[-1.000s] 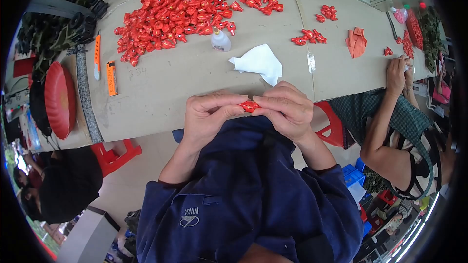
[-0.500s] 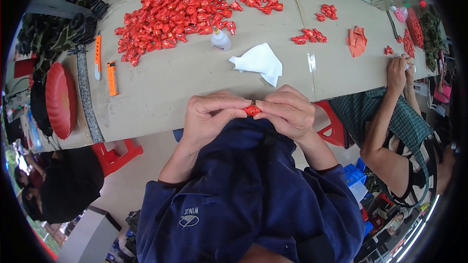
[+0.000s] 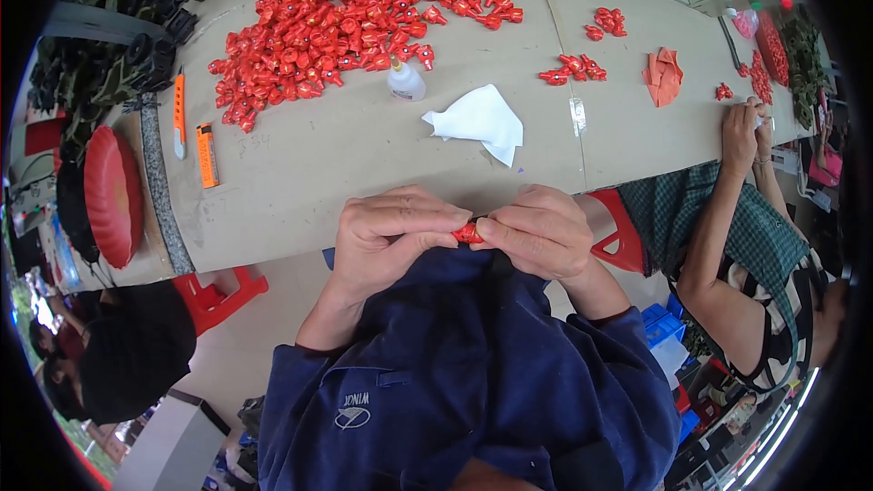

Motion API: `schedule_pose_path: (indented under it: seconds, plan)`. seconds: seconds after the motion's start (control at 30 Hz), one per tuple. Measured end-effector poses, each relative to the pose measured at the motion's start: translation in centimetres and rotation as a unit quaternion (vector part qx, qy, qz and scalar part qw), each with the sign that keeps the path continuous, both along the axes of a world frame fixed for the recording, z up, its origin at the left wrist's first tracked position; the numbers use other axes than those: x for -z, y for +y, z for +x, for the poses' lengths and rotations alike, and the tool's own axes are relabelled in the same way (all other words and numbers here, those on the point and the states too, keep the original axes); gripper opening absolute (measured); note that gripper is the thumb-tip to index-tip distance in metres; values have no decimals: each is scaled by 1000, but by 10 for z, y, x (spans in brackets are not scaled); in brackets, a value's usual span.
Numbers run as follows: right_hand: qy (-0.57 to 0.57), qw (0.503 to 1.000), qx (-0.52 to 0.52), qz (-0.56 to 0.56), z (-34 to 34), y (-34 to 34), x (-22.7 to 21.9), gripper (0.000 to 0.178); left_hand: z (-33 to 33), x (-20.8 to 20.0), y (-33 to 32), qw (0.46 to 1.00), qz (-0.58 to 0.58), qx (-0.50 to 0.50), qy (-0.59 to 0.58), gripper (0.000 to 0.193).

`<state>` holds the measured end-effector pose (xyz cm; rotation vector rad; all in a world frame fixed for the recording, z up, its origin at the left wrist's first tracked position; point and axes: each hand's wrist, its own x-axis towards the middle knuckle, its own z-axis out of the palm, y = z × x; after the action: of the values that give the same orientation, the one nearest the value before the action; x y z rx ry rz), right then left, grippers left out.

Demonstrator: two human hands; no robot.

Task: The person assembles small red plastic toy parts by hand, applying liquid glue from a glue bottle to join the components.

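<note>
A small red plastic piece (image 3: 468, 234) with gold and dark marks is pinched between my two hands at the table's front edge. My left hand (image 3: 393, 235) holds its left side between thumb and forefinger. On its other side, the thumb and fingers of my right hand (image 3: 538, 231) are closed on it. Much of the piece is hidden behind the fingertips. Past my hands lies a crumpled white cloth (image 3: 482, 124), and a white squeeze bottle (image 3: 406, 80) with a tan tip stands left of it.
A large heap of red pieces (image 3: 309, 32) covers the far left. An orange cutter (image 3: 179, 114) and an orange box (image 3: 207, 155) lie near a red basin (image 3: 113, 197). Farther right are small red clusters (image 3: 573, 70), an orange cloth (image 3: 663, 77) and a co-worker's hands (image 3: 751, 118).
My hands and the red piece sit slightly lower in the picture, and the piece is turned a little. Both hands keep their pinch on it.
</note>
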<state>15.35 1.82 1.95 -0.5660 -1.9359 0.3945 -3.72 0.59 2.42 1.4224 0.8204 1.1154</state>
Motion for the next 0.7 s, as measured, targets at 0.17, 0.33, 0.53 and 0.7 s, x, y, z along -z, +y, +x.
schedule_pose_path:
  seconds: [0.17,0.33,0.53,0.7]
  plan:
    - [0,1000,-4,-4,-1,1,0,25,0,-2,0,1000,-4,-4,0,17]
    - [3,1000,-1,-10,-3,1,2,26,0,0,0,1000,-11,-1,0,17]
    - [10,1000,7,-20,-4,1,2,28,-1,1,0,1000,-27,-7,6,17]
    - [9,1000,10,-28,-5,1,2,29,-2,4,-2,999,-30,-12,8,18]
